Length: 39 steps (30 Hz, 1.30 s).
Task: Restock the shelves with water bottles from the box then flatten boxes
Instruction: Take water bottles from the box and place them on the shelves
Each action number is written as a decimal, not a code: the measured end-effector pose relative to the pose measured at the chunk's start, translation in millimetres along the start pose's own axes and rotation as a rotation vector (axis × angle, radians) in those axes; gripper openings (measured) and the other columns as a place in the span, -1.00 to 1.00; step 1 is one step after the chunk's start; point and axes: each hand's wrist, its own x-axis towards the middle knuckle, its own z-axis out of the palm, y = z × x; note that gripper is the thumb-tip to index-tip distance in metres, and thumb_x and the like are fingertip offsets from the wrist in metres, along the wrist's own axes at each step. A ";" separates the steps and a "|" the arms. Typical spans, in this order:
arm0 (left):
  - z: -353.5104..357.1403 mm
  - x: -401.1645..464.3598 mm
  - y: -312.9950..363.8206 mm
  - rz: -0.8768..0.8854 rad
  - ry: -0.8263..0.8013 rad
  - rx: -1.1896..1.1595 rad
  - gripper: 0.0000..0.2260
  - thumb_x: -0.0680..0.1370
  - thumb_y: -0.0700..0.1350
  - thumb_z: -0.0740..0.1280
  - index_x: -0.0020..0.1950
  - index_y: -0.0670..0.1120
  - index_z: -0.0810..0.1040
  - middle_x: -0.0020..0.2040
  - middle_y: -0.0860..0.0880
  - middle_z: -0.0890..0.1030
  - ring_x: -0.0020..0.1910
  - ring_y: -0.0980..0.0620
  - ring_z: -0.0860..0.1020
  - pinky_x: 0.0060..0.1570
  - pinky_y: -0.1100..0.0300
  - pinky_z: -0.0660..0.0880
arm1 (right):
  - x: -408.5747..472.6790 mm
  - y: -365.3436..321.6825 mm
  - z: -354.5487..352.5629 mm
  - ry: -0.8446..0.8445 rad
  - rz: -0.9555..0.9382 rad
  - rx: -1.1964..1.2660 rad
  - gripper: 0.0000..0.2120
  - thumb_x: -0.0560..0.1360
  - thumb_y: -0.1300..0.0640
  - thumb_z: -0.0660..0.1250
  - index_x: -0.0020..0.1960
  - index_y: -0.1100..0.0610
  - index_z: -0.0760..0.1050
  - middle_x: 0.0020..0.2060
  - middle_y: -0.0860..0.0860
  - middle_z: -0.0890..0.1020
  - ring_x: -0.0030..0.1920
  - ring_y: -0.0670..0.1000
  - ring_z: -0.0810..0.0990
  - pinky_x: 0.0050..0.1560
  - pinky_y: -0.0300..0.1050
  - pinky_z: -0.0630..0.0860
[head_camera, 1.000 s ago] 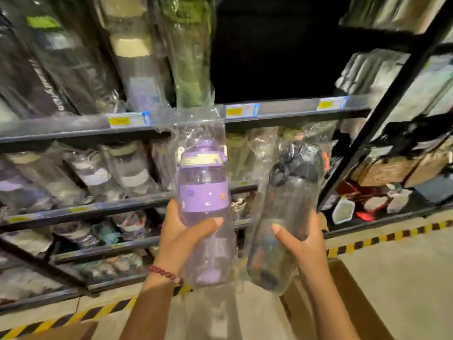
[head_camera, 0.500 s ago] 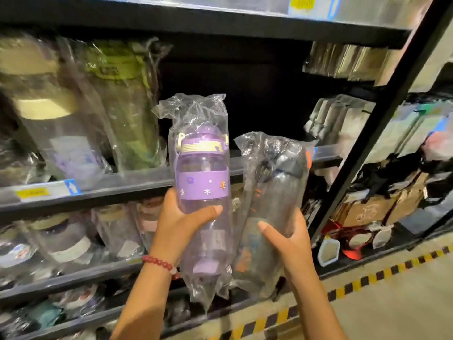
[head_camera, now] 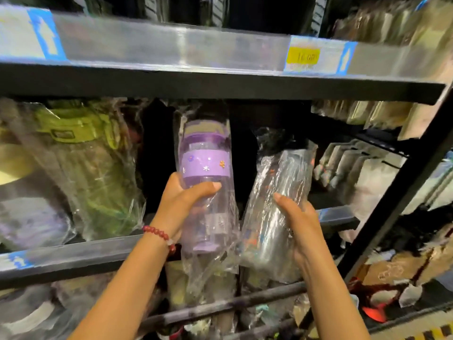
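Note:
My left hand [head_camera: 182, 204] grips a purple water bottle [head_camera: 204, 165] in a clear plastic bag, upright and raised into the dark gap of the middle shelf [head_camera: 73, 256]. My right hand [head_camera: 297, 224] holds a dark grey water bottle [head_camera: 277, 197], also bagged, tilted slightly right, beside the purple one. Both bottle tops reach into the shelf opening while their bases hang in front of the shelf edge. The box is out of view.
A bagged green bottle [head_camera: 81, 168] and others stand on the same shelf to the left. The upper shelf edge [head_camera: 220, 52] with a yellow price tag [head_camera: 304, 56] runs overhead. A black upright post [head_camera: 402, 192] stands at right, packaged goods beyond it. Lower shelves hold more bagged bottles.
Both hands have lifted the two bottles higher and forward toward the middle shelf's dark opening. The view has tilted up and closer, so the floor and box have dropped from sight.

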 end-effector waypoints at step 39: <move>-9.0 54.9 -23.7 -0.023 0.354 0.306 -0.26 0.17 -0.21 0.64 0.28 -0.13 0.41 0.05 0.01 0.60 0.08 0.03 0.56 0.03 0.24 0.48 | 94.9 15.3 36.9 -0.132 -0.514 -0.597 -0.56 0.31 0.02 0.55 -0.26 0.21 0.31 -0.41 -0.04 0.38 -0.42 -0.06 0.40 -0.46 -0.34 0.29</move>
